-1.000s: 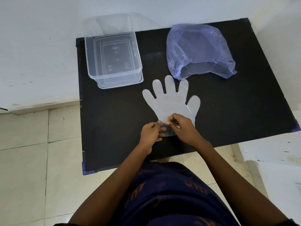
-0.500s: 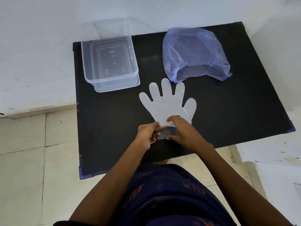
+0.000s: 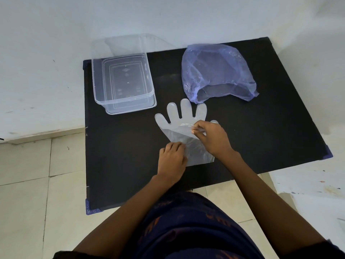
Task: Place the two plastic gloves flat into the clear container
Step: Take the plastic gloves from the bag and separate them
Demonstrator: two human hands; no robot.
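Note:
Clear plastic gloves [image 3: 179, 120] lie stacked flat on the black table [image 3: 261, 128], fingers pointing away from me. My right hand [image 3: 211, 137] pinches the top glove's cuff and has peeled it back toward the fingers. My left hand [image 3: 171, 157] presses on the cuff end of the lower glove at its left edge. The clear container [image 3: 122, 81] stands at the table's back left, nothing in it, on what looks like its lid.
A crumpled blue plastic bag [image 3: 218, 71] lies at the back right of the table, just beyond the glove fingers. A white wall runs behind the table. Tiled floor lies to the left and below the table's near edge.
My right hand has lifted the top glove's cuff and drawn it up over the palm area. My left hand stays on the cuff end.

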